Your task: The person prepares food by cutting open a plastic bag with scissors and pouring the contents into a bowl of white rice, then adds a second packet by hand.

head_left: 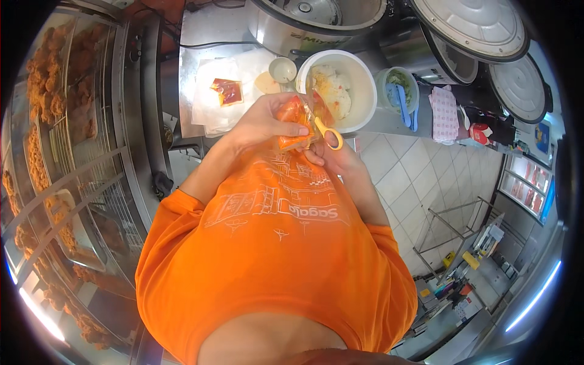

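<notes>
My left hand (264, 119) grips a small clear plastic packet of orange-red sauce (293, 119) in front of my chest. Close beside it, my right hand (336, 153) holds scissors with yellow handles (329, 134); their blades are hard to make out against the packet. Just beyond both hands stands a white round tub (368, 91) with white food inside, sprinkled with orange-yellow bits. A second sauce packet (227, 92) lies on white paper sheets (205, 110) to the left. Between paper and tub is a small round cup (282, 70).
Large steel cookers (292, 39) line the back of the steel counter (194, 27). Right of the tub are a container of chopped greens (401, 77) with blue-handled utensils and pink-white printed packets (444, 114). A glass cabinet of fried chicken (45, 77) stands at my left.
</notes>
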Motion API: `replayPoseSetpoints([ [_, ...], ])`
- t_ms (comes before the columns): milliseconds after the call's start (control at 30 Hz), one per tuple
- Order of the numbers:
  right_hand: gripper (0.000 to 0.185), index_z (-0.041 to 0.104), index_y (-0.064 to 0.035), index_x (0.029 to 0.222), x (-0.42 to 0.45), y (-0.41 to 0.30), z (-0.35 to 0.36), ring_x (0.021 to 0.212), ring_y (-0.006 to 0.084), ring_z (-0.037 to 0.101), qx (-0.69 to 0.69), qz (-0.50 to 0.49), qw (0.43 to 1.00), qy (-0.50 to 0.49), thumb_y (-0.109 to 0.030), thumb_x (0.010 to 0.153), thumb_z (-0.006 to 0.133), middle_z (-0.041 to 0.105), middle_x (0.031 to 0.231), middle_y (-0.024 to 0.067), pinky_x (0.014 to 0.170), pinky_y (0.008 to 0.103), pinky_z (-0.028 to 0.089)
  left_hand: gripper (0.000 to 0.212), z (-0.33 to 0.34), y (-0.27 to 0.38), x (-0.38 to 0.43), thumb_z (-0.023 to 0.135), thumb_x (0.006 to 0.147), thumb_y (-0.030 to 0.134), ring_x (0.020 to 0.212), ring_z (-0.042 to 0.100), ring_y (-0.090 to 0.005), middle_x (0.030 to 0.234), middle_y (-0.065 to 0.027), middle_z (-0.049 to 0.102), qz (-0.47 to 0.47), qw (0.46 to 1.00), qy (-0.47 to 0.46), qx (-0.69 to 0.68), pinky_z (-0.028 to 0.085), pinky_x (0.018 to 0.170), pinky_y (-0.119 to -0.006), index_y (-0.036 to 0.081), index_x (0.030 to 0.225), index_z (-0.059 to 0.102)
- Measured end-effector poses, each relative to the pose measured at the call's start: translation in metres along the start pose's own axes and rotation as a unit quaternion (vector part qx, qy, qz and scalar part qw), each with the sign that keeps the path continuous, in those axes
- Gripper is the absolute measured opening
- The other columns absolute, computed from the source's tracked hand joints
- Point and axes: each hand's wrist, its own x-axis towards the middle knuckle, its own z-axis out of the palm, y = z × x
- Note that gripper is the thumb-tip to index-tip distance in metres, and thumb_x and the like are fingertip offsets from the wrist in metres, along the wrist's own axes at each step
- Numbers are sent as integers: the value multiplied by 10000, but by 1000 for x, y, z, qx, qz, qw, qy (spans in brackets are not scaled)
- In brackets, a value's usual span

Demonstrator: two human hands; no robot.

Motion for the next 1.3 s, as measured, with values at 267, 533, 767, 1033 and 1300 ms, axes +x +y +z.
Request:
replayPoseSetpoints([
  [267,495,645,17,1158,-4,-18,2,615,85,518,-139,48,989,-10,-413,935,748,667,992,94,549,227,413,696,0,8,-5,824,769,-91,1179,645,-155,1343,-84,647,5,999,20,47,511,1061,-313,-51,1407,549],
  [533,538,658,-7,1231,-16,-39,8,1007,105,628,-355,22,934,42,-279,821,877,677,1106,23,892,254,481,708,7,16,-5,831,758,-89,1186,643,-165,1343,-95,646,19,998,45,-28,506,1067,-326,-50,1406,551],
  [767,792,468,-8,1409,-17,-25,15,1023,136,669,-80,-1,996,27,-249,796,908,690,1131,62,926,267,507,732,12,5,0,836,751,-83,1205,640,-175,1361,-110,641,-3,999,30,-13,501,1078,-337,-53,1418,535],
  [1033,820,436,-14,1449,-26,-39,25,1088,147,678,-130,77,988,16,-253,812,894,695,1210,100,986,272,504,735,14,4,-1,839,732,-102,1224,635,-182,1387,-109,632,-1,999,32,6,495,1087,-333,-60,1404,543],
  [1300,733,484,-23,1421,-15,-17,15,1099,123,635,-12,-112,989,93,-211,831,877,670,1202,96,965,275,512,736,9,1,2,846,730,-96,1201,643,-168,1362,-102,649,-29,997,-2,67,491,1078,-317,-65,1400,544],
])
